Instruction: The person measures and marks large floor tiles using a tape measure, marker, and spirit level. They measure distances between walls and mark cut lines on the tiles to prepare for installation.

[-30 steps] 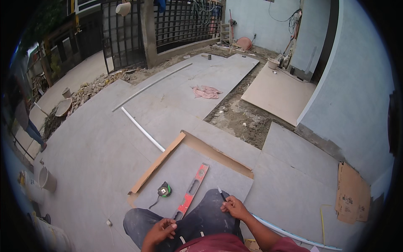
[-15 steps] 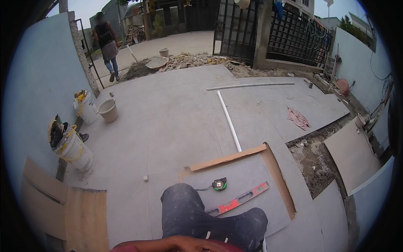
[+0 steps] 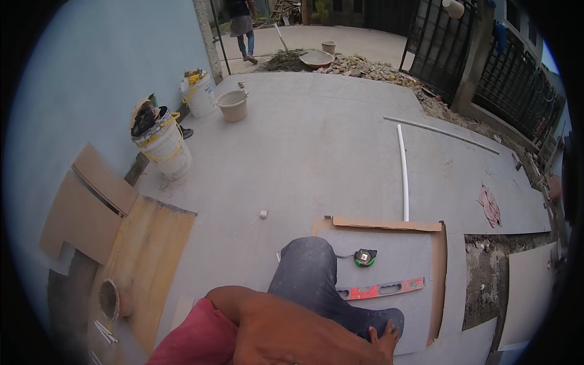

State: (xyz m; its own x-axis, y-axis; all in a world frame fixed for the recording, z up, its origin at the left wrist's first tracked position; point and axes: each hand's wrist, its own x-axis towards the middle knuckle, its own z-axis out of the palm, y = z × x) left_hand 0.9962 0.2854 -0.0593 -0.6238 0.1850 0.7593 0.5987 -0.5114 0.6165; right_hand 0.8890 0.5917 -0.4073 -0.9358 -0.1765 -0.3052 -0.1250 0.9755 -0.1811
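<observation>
My left hand [image 3: 383, 342] rests on my bent right knee [image 3: 371, 322], fingers spread and holding nothing. The left forearm [image 3: 304, 334] crosses in front of me from a red sleeve [image 3: 194, 337]. My right hand is out of sight. Just beyond the knee, a red spirit level [image 3: 383, 289] lies on a grey tile [image 3: 413, 310], its left end hidden by my leg. A black and green tape measure [image 3: 365, 258] sits on the same tile, its blade running out toward my left leg. Opened cardboard packaging [image 3: 389, 225] borders the tile.
Buckets [image 3: 167, 149] line the left wall, with a beige pail [image 3: 233, 106] beside them. A white pipe [image 3: 403, 173], a metal straightedge [image 3: 444, 134] and a pink cloth [image 3: 488, 207] lie on the floor. Bare soil [image 3: 483, 280] shows at right. Rubble [image 3: 365, 68] and a walking person [image 3: 241, 27] are farther off.
The view has swung left, so the scene sits farther right. My left hand has gone from my lap to my right knee. The far person is still walking.
</observation>
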